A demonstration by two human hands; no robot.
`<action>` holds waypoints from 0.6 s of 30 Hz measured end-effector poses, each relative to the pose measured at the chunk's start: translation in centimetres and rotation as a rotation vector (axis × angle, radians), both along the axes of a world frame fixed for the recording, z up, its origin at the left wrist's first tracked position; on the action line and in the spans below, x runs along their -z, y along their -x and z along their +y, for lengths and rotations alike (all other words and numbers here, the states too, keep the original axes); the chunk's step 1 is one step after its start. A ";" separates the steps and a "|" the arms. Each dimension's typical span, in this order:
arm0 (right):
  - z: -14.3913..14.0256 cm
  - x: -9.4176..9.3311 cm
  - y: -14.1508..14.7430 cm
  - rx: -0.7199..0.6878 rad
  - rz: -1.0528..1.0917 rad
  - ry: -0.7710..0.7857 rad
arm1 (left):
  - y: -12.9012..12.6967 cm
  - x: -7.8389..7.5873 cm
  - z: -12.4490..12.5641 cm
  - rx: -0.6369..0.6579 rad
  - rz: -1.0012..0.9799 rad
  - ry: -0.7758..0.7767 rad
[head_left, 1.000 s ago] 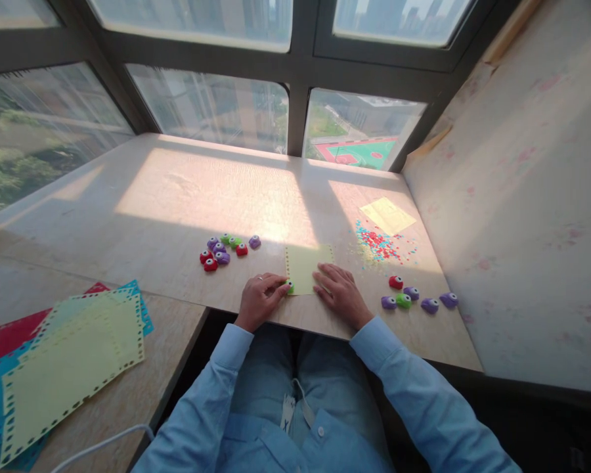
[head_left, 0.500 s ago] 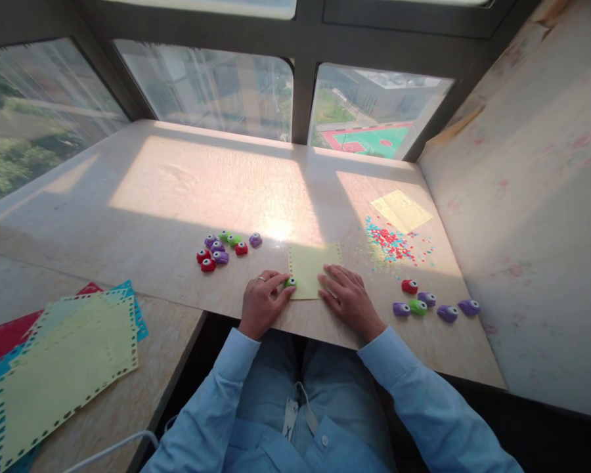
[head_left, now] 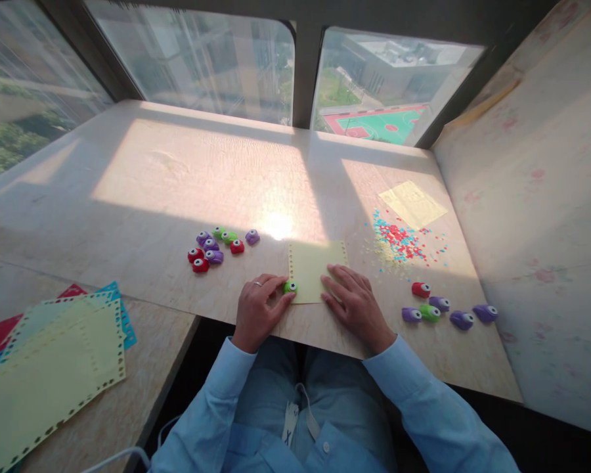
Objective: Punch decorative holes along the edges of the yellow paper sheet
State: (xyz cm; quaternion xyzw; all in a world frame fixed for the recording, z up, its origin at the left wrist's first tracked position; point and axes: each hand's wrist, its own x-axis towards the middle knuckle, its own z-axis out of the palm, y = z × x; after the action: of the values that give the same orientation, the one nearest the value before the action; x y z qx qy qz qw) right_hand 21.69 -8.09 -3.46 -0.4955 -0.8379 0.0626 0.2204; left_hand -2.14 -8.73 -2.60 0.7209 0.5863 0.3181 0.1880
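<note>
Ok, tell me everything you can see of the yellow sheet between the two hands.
The yellow sheet is pale, four-sided and paper-like, lying flat near the front edge of the table. Small holes line its left edge; more show at the upper right edge, before the right hand hides the rest. That hand's fingers rest on it. The left hand holds a green punch at its lower left.

Pale wooden tabletop (head_left: 217,164), coloured punches (head_left: 211,244) in two groups, yellow sheet (head_left: 311,263), scattered confetti (head_left: 398,240), yellow square (head_left: 414,203), overlapping papers (head_left: 54,371)

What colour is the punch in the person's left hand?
Green: the punch shows best in the head view.
</note>
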 end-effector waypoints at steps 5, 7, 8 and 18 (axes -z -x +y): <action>0.0 -0.1 0.0 0.000 0.013 0.015 | -0.1 -0.1 -0.2 -0.003 0.002 0.002; 0.0 -0.1 0.0 0.001 0.017 0.023 | 0.0 -0.2 -0.2 0.002 -0.005 0.005; 0.0 -0.1 0.0 0.001 0.018 0.026 | 0.0 -0.2 -0.2 0.007 -0.010 0.006; 0.0 -0.3 0.0 0.004 0.027 0.037 | 0.1 -0.2 -0.1 0.000 -0.010 0.007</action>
State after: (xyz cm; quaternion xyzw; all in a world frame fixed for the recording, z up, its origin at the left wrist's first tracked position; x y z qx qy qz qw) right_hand 21.74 -8.07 -3.18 -0.5004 -0.8324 0.0842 0.2227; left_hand -2.23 -8.84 -2.41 0.7188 0.5864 0.3195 0.1934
